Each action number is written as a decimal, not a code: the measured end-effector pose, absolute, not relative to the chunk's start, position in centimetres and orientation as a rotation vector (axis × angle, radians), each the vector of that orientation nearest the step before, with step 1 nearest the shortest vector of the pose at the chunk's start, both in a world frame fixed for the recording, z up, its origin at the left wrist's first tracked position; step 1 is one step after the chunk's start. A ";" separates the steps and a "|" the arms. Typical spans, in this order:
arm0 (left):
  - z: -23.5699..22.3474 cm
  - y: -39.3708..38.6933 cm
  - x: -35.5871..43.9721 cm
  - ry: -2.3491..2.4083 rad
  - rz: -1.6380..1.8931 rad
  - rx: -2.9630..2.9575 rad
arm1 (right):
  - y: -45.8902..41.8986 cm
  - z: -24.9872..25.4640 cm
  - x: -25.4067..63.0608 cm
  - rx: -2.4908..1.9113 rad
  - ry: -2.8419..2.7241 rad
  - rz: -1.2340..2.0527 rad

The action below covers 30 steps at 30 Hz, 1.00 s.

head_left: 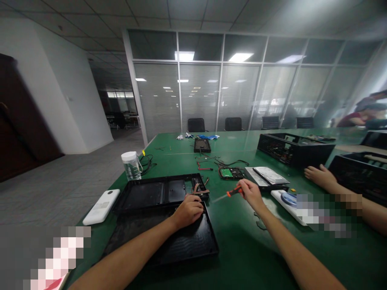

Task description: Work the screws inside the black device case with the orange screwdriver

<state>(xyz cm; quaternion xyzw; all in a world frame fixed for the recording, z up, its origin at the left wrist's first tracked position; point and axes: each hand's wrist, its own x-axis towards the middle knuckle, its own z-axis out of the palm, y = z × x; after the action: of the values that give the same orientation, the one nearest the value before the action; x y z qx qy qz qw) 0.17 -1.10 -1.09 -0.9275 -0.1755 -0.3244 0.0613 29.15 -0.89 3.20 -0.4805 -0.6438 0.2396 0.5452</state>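
Note:
My right hand [251, 194] is closed round the orange and black handle of a screwdriver [234, 191], whose shaft points left above the green table. My left hand [188, 211] rests with curled fingers at the upper right part of a black casing [193, 237] that lies open in front of me. Whether those fingers pinch anything is hidden. Just behind them, a bundle of coloured wires [200, 190] comes out of the corner of a second black casing part [145, 193], which adjoins the first.
Behind the screwdriver lie a hard drive [231, 173] with a green board and a flat silver drive [269, 175]. A lidded clear bottle [132, 167] and a white device [102, 207] stand left. Another person's hand [320, 177] is beside a black computer case [294, 149] at right.

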 end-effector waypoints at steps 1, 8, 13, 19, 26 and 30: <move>-1.1 -1.1 0.2 -0.535 -0.992 -2.812 | -1.2 3.2 28.8 -1.141 -1.505 0.489; -0.9 -1.5 0.2 -0.700 -0.934 -2.909 | -3.0 2.6 26.1 -1.106 -1.706 0.138; -0.7 -1.8 0.1 -0.931 -0.998 -2.952 | -3.2 2.2 25.9 -1.050 -1.858 0.002; -0.5 -2.0 0.2 -0.973 -0.972 -2.971 | -2.9 1.6 25.8 -1.083 -1.942 -0.064; -0.4 -2.1 0.2 -0.943 -0.984 -2.977 | -3.7 4.5 24.9 -1.233 -2.101 -0.238; -0.6 -2.0 0.2 -0.934 -1.006 -2.964 | -4.9 9.2 22.2 -1.428 -2.330 -0.434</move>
<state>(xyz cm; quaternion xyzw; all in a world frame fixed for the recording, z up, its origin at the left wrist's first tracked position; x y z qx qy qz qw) 0.17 -1.98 -0.63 -0.9057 -0.2853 -0.3073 -0.0623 22.19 -4.93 9.18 -0.5072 -0.8273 -0.1542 0.1861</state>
